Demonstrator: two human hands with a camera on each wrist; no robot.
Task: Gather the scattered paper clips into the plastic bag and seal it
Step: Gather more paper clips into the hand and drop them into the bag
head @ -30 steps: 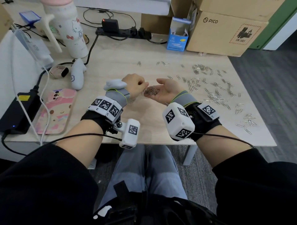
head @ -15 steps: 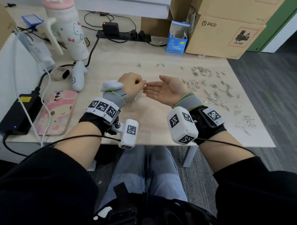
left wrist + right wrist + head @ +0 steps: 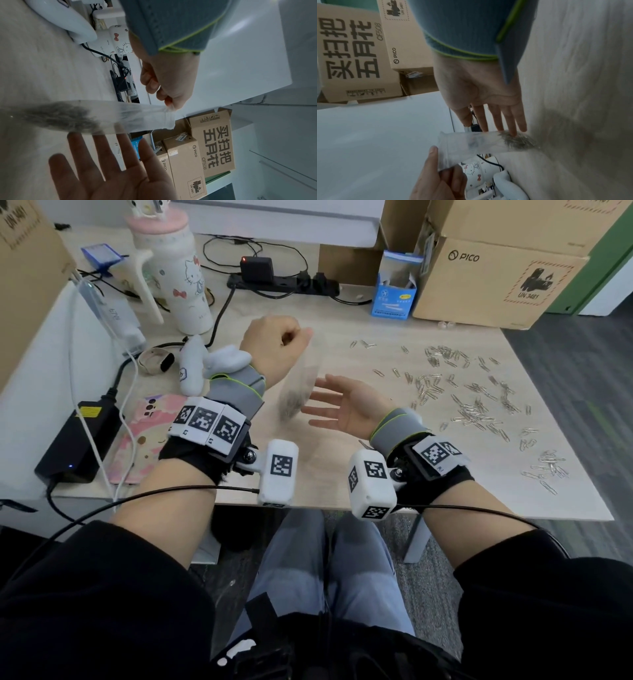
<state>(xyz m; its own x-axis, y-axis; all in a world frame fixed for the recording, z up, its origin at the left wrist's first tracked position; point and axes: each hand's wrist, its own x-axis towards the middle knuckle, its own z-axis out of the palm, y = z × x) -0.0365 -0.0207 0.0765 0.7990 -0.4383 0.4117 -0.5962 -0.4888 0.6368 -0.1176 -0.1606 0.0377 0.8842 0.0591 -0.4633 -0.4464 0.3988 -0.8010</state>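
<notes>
Clear plastic bag [image 3: 298, 385], hanging mouth-up above the table, blurred, a dark clump of clips [image 3: 60, 117] at its bottom. More silver paper clips [image 3: 472, 405] scattered loose across the table's right side.

Clear plastic bag [image 3: 298, 385] holds grey clips; beside it, silver paper clips [image 3: 476, 409] scattered over the pale wood-grain table [image 3: 325, 474].

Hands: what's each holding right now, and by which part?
Left hand pinches the bag by its top edge; it hangs, clips in the bottom. Right hand is open beside it, holding nothing.
</notes>
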